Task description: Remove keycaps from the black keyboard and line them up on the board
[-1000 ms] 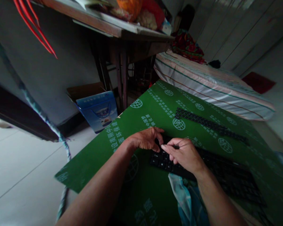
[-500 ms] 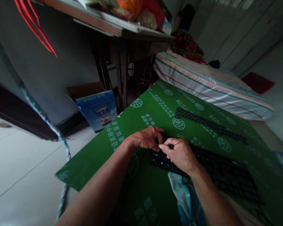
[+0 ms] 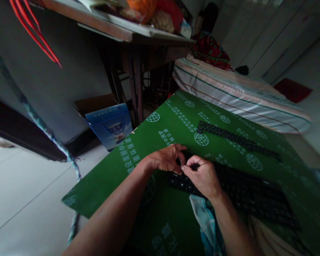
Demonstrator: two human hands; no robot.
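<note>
Left hand (image 3: 169, 158) and right hand (image 3: 202, 175) bent close together over the left end of a black keyboard (image 3: 256, 193) on a green bench (image 3: 104, 185).

Head view: the left hand curls low, probably to steady the keyboard, beside the right hand's bunched thumb and forefinger; whether either grips anything is hidden. Rows of black keys (image 3: 237, 139) lie apart beyond, perhaps for easy reach.

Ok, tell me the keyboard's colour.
The keyboard is black, with pale markings on some keys; best seen in the head view.
</note>
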